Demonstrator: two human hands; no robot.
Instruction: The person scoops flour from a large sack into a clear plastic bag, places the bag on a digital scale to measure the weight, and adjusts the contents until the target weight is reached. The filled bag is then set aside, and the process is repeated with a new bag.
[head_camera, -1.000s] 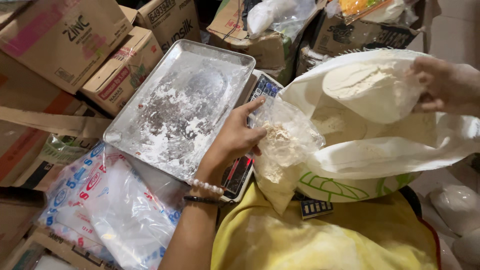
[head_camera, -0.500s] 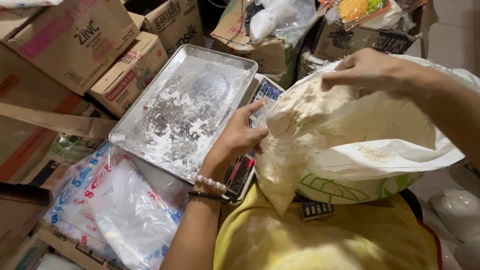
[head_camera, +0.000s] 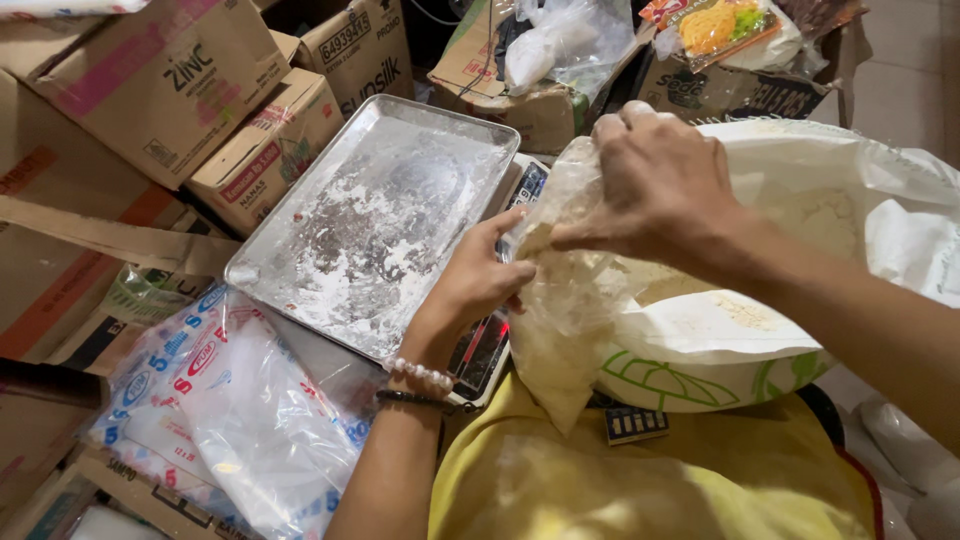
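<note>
Behind the right hand (head_camera: 660, 185), the clear bag (head_camera: 565, 300) mouth hides (flour blurs inside).

The tray (head_camera: 375, 215) is dull metal dusted with white powder, the bag (head_camera: 560, 310) thin clear plastic, the sack (head_camera: 720, 340) woven, the boxes (head_camera: 150, 80) matt cardboard.

Your left hand (head_camera: 478, 282) sits just to the left of the clear plastic bag (head_camera: 562, 300), fingers curled and thumb stretched up along the bag's edge, pinching it. Its wrist, wearing a bead bracelet and a dark band, bends back toward you below the bag. Your right hand (head_camera: 655, 185) comes in from the right over the bag's top, palm down, fingers bunched and closed on the plastic.
</note>
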